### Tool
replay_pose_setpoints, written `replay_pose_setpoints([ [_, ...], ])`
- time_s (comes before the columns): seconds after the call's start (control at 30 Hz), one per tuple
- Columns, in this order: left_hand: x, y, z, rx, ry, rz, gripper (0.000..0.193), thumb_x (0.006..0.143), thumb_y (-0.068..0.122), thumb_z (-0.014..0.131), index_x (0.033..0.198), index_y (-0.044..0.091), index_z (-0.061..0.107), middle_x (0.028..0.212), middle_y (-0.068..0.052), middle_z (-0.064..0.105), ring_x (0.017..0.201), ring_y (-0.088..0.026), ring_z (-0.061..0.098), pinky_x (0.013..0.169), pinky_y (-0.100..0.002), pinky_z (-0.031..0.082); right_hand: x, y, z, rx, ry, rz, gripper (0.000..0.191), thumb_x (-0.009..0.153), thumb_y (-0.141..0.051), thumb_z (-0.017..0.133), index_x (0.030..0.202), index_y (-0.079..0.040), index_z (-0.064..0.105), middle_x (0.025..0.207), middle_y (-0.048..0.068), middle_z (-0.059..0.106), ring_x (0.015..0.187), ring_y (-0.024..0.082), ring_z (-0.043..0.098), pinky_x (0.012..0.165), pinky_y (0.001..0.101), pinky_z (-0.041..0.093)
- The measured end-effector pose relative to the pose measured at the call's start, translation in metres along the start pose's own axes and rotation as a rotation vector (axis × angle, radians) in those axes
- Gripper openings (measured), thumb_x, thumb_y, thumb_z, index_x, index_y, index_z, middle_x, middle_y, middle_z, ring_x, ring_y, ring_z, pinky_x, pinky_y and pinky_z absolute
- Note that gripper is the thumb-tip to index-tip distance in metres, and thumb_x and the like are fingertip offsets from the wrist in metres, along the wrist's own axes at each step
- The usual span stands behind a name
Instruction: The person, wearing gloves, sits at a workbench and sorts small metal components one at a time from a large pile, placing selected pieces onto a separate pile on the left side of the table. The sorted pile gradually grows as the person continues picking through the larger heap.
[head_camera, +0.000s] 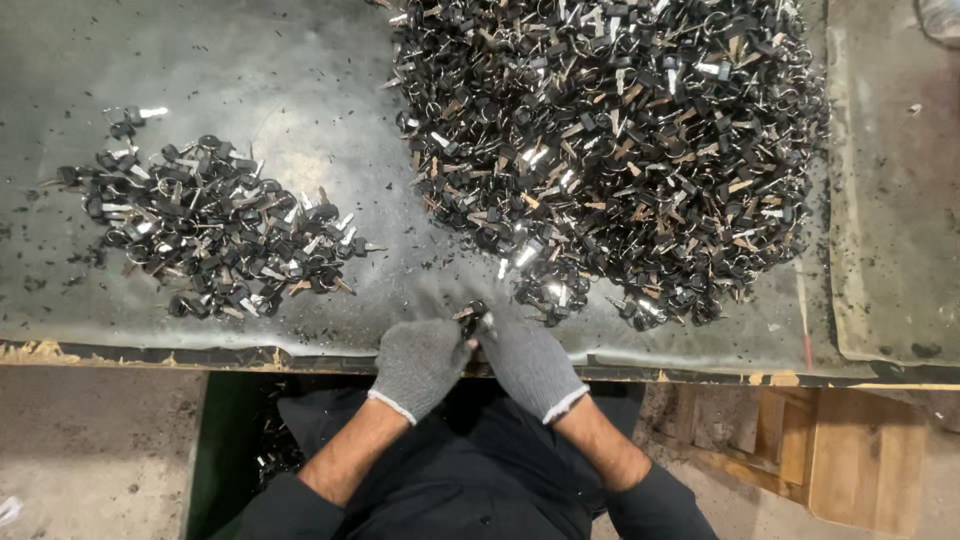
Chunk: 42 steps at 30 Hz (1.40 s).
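Both my hands wear grey knit gloves and meet at the table's front edge. My left hand (420, 362) and my right hand (528, 362) pinch one small black-headed key on a ring (472, 316) between their fingertips. Just beyond them spreads a large heap of black-headed keys with rings and tan tags (610, 150), filling the upper right of the table. A smaller pile of similar keys (215, 230) lies to the left, apart from the heap.
The grey worn table top (300, 80) is strewn with black crumbs and has a ragged front edge (150, 352). A wooden box or stool (850, 450) stands on the floor at the lower right. A few dark pieces lie below the table at left (265, 450).
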<state>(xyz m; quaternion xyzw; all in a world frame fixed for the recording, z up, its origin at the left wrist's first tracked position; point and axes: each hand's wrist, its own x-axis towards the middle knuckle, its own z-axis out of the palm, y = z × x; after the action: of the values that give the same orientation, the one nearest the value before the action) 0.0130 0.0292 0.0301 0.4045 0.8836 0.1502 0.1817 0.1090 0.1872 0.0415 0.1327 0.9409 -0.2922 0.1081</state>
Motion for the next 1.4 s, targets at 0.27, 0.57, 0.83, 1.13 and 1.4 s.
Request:
replay_pose_setpoints([
  [0.27, 0.018, -0.008, -0.02, -0.332, 0.45, 0.335, 0.021, 0.079, 0.012, 0.072, 0.1, 0.009, 0.072, 0.088, -0.012, 0.072, 0.083, -0.032, 0.071, 0.074, -0.044, 0.056, -0.022, -0.028, 0.008, -0.036, -0.135, 0.095, 0.039, 0.098, -0.027, 0.059, 0.121, 0.004, 0.056, 0.088, 0.023, 0.073, 0.078, 0.041, 0.073, 0.066, 0.0508, 0.058],
  [0.57, 0.019, -0.016, 0.003, -0.366, 0.312, 0.156, 0.03, 0.075, 0.015, 0.078, 0.104, 0.009, 0.073, 0.09, -0.015, 0.074, 0.086, -0.037, 0.07, 0.076, -0.049, 0.055, -0.013, 0.002, 0.013, 0.025, 0.004, 0.222, 0.041, 0.101, -0.028, 0.058, 0.123, 0.006, 0.052, 0.085, 0.025, 0.07, 0.08, 0.042, 0.072, 0.068, 0.0512, 0.058],
  [0.83, 0.024, -0.021, 0.022, -0.225, 0.324, 0.253, 0.019, 0.075, 0.012, 0.076, 0.092, 0.006, 0.069, 0.086, -0.017, 0.068, 0.084, -0.04, 0.067, 0.075, -0.053, 0.052, -0.006, 0.009, 0.011, 0.115, 0.103, -0.005, 0.029, 0.095, -0.023, 0.063, 0.111, 0.001, 0.06, 0.09, 0.026, 0.07, 0.084, 0.044, 0.069, 0.073, 0.0523, 0.054],
  [1.13, 0.024, -0.017, 0.022, -0.15, 0.271, 0.306, 0.016, 0.08, 0.006, 0.071, 0.095, 0.004, 0.068, 0.088, -0.017, 0.068, 0.083, -0.039, 0.067, 0.074, -0.051, 0.053, -0.001, -0.027, 0.008, -0.273, 0.008, 0.188, 0.022, 0.097, -0.011, 0.054, 0.114, 0.003, 0.056, 0.091, 0.022, 0.072, 0.079, 0.037, 0.075, 0.065, 0.0449, 0.062],
  [1.4, 0.02, -0.016, 0.022, -0.184, 0.31, 0.273, 0.017, 0.077, 0.007, 0.072, 0.092, 0.003, 0.068, 0.087, -0.018, 0.068, 0.081, -0.039, 0.067, 0.072, -0.051, 0.053, -0.003, -0.017, 0.001, -0.036, -0.07, 0.269, 0.023, 0.103, -0.023, 0.05, 0.111, -0.002, 0.056, 0.082, 0.02, 0.072, 0.073, 0.037, 0.074, 0.062, 0.049, 0.06],
])
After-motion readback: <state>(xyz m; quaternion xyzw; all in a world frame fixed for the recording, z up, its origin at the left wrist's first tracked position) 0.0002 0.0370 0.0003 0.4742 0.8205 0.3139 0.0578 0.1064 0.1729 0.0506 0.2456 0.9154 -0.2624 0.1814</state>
